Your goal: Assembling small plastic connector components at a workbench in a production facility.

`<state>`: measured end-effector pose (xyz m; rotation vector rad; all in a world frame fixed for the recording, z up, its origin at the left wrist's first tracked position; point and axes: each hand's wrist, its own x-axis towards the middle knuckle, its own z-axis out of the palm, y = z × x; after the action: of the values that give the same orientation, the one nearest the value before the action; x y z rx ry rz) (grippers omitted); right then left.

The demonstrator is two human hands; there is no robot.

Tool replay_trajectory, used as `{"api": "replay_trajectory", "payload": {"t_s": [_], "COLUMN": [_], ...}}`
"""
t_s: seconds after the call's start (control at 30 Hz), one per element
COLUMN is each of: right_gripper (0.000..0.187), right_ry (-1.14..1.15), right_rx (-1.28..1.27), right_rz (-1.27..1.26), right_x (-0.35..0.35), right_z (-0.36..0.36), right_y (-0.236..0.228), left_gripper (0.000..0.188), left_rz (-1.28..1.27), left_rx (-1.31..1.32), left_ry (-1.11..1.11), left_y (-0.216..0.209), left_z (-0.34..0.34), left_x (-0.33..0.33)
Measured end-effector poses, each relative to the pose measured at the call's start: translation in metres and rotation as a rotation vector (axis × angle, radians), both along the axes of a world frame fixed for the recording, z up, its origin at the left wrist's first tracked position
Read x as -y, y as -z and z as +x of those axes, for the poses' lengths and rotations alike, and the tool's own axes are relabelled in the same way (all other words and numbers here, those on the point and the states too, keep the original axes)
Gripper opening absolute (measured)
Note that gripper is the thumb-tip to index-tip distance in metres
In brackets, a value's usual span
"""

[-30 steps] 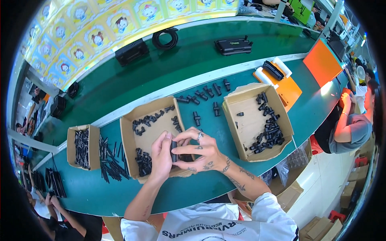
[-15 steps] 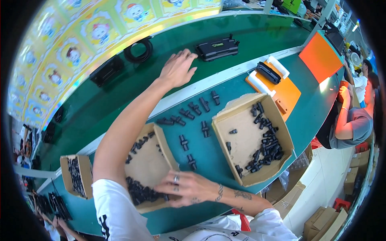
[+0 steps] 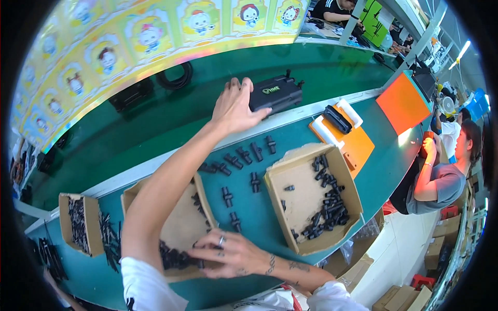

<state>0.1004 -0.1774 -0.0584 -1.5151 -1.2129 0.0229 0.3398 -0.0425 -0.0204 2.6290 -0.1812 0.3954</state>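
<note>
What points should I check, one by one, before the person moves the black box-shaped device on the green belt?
1. Left hand on the black box-shaped device: ok, the fingers touch its left end.
2. Firm grip on the device: cannot tell, only the near end is covered.
3. Right hand free: not ok, it rests on small black parts in the left open cardboard box.
4. Path back across the white rail: not ok, loose black plastic connector pieces lie just below it.
5. Right cardboard box out of the way: ok, it sits apart from the arm.
</note>
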Motion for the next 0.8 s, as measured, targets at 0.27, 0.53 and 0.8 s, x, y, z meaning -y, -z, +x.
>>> {"api": "replay_trajectory", "payload": {"t_s": [0.27,0.53,0.8], "right_gripper": [0.046,0.038,0.046], "right_ry": [-0.092,0.102,0.036], "right_rx": [0.153,0.21,0.119], "right_rz": [0.053,0.119,-0.5], "right_x": [0.072,0.194,0.163], "right_z": [-0.072,-0.05,-0.03], "right_y": [-0.048,-0.058,-0.043], "left_gripper": [0.066,0.07,0.067], "left_rz": [-0.004,-0.088,-0.168], "left_rx": [0.154,0.027,0.002], "left_ry": [0.099,0.044,0.039], "left_y": [-0.078,0.013,0.081], "left_z": [-0.285,-0.472,-0.46], "left_x": [-0.009,0.024,0.012]}}
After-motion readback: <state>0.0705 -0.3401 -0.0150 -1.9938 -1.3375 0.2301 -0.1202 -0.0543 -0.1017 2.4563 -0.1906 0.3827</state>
